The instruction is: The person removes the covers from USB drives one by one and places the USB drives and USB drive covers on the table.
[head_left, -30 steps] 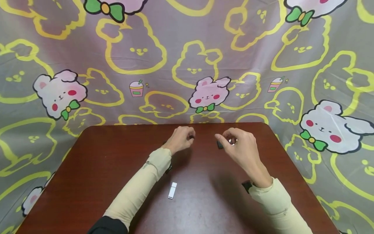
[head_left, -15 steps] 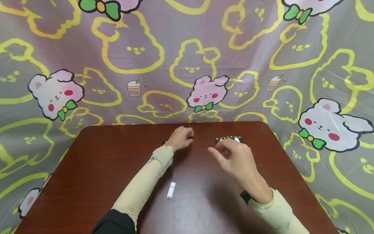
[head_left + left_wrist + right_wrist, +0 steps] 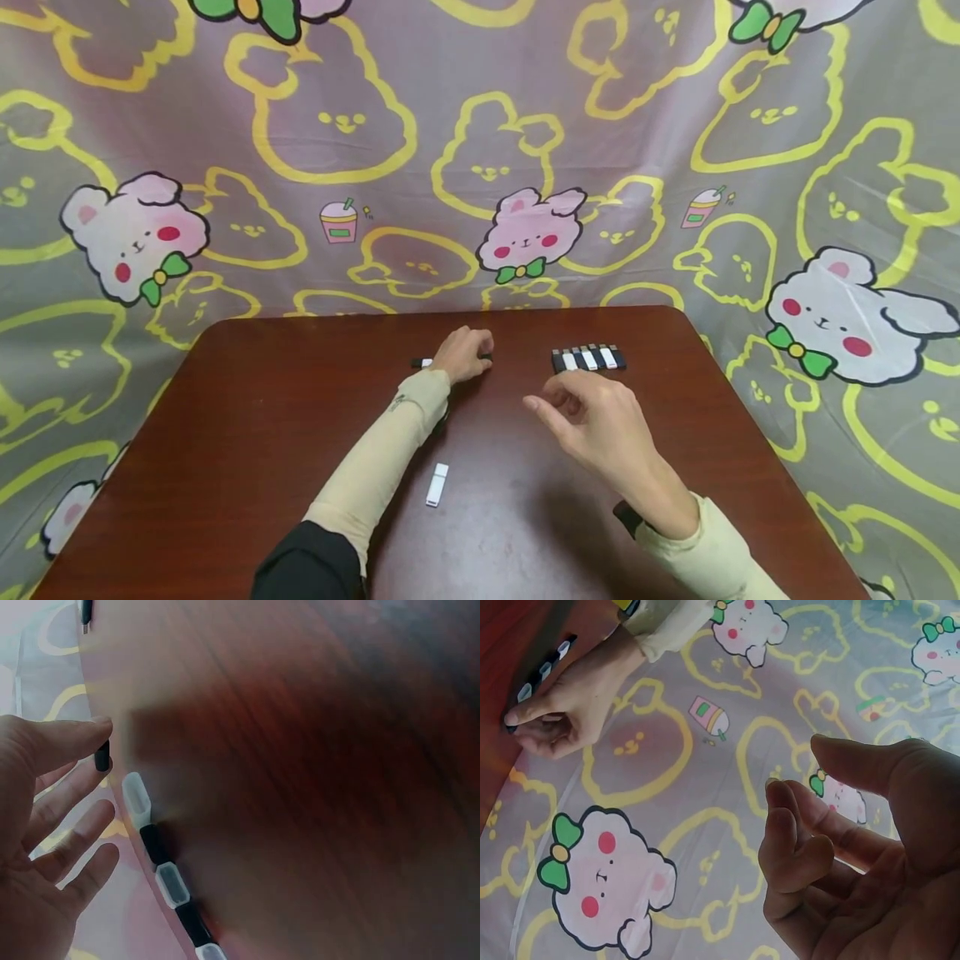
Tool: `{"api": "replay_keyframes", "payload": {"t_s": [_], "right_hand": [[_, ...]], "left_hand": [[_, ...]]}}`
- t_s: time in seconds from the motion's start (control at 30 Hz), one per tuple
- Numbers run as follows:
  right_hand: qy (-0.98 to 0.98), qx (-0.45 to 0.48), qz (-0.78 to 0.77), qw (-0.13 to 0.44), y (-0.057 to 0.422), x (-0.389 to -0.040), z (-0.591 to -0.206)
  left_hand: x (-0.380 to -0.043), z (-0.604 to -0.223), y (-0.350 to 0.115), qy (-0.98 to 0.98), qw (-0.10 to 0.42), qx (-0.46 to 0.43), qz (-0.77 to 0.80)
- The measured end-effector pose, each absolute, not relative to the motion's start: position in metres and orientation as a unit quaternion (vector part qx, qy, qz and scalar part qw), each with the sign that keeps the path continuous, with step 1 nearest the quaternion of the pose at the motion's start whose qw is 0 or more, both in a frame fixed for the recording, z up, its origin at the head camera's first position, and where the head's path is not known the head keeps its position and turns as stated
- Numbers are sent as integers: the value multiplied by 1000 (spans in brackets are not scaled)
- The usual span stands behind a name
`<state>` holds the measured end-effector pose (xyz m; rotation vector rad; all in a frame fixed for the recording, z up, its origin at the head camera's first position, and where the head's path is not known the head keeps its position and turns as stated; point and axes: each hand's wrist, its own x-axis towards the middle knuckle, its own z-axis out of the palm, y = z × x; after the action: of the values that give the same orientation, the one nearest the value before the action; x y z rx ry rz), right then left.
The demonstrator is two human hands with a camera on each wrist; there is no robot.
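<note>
My left hand [image 3: 465, 354] reaches to the far middle of the table. Its thumb and a finger pinch a small black cap [image 3: 103, 755], seen best in the left wrist view. Beside it runs a line of alternating white and black USB stick caps [image 3: 172, 885], partly hidden behind the hand in the head view. My right hand [image 3: 600, 417] hovers over the table with loosely curled fingers and holds nothing. Just beyond it lie several uncapped USB sticks [image 3: 588, 359], black and white side by side, metal plugs pointing away.
A white USB stick [image 3: 437, 485] lies nearer the front of the brown table [image 3: 285, 433]. Behind the table's far edge hangs a printed curtain [image 3: 420, 167] with cartoon rabbits.
My right hand has drawn back toward me and a little left, uncovering the row of USB sticks. The left hand stays near the line of caps, still pinching the black one.
</note>
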<state>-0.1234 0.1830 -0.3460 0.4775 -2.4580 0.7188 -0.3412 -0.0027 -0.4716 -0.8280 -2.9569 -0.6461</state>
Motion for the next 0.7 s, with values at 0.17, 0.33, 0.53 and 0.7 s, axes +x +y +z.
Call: {"api": "replay_keyframes", "payload": {"t_s": [0.17, 0.33, 0.53, 0.7], "right_hand": [[-909, 183, 271, 259, 182, -121, -344], [-909, 187, 278, 249, 183, -119, -342], [-910, 189, 281, 240, 183, -118, -341], [-912, 184, 283, 233, 184, -117, -341]], "left_hand": [[-344, -472, -4, -945, -7, -259, -200], [-346, -474, -6, -945, -21, -254, -205], [-349, -478, -10, -943, -24, -237, -232], [-348, -480, -12, -942, -27, -232, -240]]}}
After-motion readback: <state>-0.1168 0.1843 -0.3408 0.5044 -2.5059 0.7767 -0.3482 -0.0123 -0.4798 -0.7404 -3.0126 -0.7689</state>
